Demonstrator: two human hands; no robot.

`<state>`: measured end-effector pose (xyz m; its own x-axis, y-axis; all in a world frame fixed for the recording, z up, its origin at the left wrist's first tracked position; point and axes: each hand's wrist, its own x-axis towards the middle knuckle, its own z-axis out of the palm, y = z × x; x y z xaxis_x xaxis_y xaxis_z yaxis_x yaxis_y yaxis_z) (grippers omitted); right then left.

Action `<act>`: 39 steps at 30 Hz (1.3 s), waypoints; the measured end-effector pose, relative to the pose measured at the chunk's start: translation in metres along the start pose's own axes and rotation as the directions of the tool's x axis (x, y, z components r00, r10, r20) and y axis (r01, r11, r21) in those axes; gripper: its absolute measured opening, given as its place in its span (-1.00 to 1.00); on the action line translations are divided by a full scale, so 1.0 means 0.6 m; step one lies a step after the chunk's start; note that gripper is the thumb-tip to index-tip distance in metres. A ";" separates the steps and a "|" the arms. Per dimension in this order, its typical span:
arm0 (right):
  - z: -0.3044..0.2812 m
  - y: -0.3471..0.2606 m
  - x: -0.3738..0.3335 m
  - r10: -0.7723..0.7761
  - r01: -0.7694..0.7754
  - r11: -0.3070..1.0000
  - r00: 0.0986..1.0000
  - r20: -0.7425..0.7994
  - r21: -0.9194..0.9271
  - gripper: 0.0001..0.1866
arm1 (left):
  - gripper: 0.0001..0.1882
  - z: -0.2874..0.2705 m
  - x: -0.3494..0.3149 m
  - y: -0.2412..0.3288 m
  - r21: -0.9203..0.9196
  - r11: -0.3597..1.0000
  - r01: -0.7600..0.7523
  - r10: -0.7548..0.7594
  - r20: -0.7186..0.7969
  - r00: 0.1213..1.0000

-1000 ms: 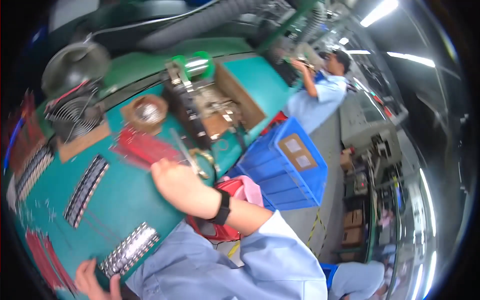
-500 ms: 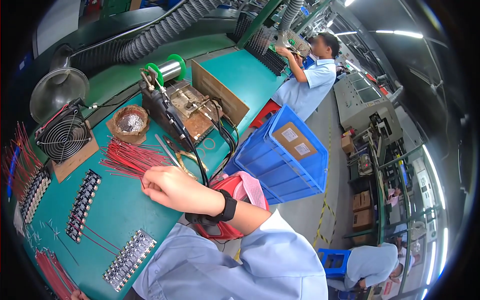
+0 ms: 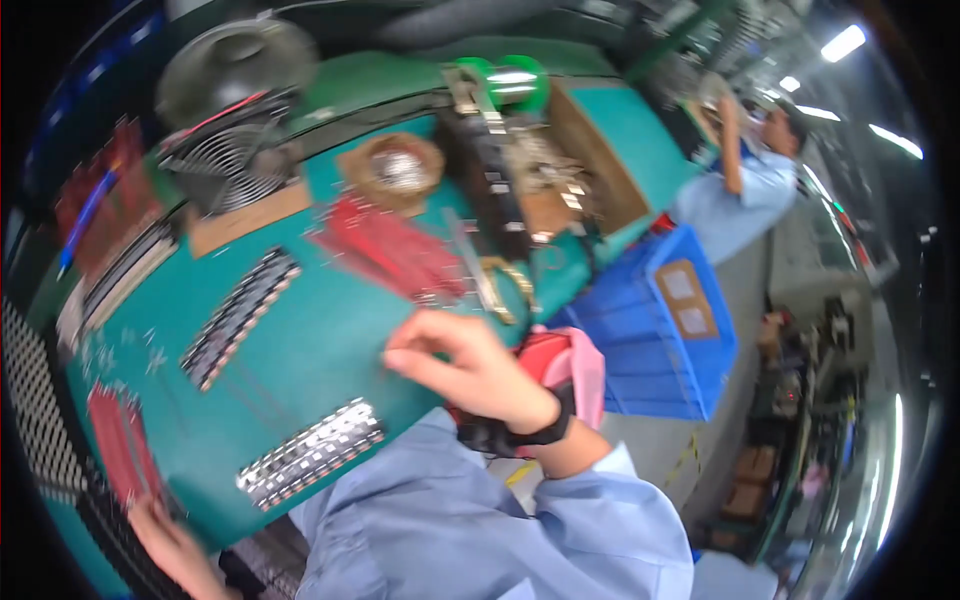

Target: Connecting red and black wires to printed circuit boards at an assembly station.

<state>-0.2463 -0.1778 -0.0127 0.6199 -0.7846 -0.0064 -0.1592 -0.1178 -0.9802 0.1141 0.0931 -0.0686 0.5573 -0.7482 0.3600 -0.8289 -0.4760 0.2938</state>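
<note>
My right hand [image 3: 470, 368] hovers over the front of the green table, its fingers curled and thumb drawn toward the index finger. Whether a thin wire sits in that pinch is too blurred to make out. At the lower left my left hand [image 3: 172, 548] reaches to the near end of a bundle of red wires [image 3: 122, 440]; its fingers are smeared by motion. Between the hands lies a row of small black-and-silver components [image 3: 312, 452] by the front edge. A second dark row [image 3: 240, 318] lies farther back. Beyond my right hand spreads a pile of loose red wires [image 3: 385, 245].
Behind the wire pile stand a round pot with shiny contents [image 3: 400, 170], a small fan [image 3: 235, 165] and a solder spool [image 3: 515, 85]. Tweezers and yellow-handled pliers [image 3: 512, 290] lie near the right edge. A blue crate [image 3: 650, 340] stands beside the table; a co-worker [image 3: 745, 195] sits beyond.
The view has swung, so the table shows farther right and blurred. My right hand has come away from the red wire pile toward the front edge. More of my left hand shows.
</note>
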 end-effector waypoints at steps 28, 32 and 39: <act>0.098 -0.015 0.050 -0.165 0.279 0.881 0.938 0.305 -0.382 -0.91 | -0.97 0.003 0.011 0.180 -0.549 0.799 0.246 -0.255 0.062 0.965; 0.109 -0.005 0.057 -0.180 0.335 0.842 0.913 0.366 -0.423 -0.89 | -0.95 0.005 0.001 0.187 -0.470 0.845 0.254 -0.230 0.110 0.967; 0.109 -0.002 0.057 -0.171 0.349 0.815 0.908 0.384 -0.462 -0.90 | -0.91 0.003 0.000 0.190 -0.528 0.805 0.271 -0.243 0.123 0.962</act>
<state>-0.1743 -0.1647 -0.0250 0.8846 -0.4584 0.0856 -0.2686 -0.6509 -0.7100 0.0195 0.0381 -0.0366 0.7316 -0.6613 0.1658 -0.4909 -0.3422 0.8012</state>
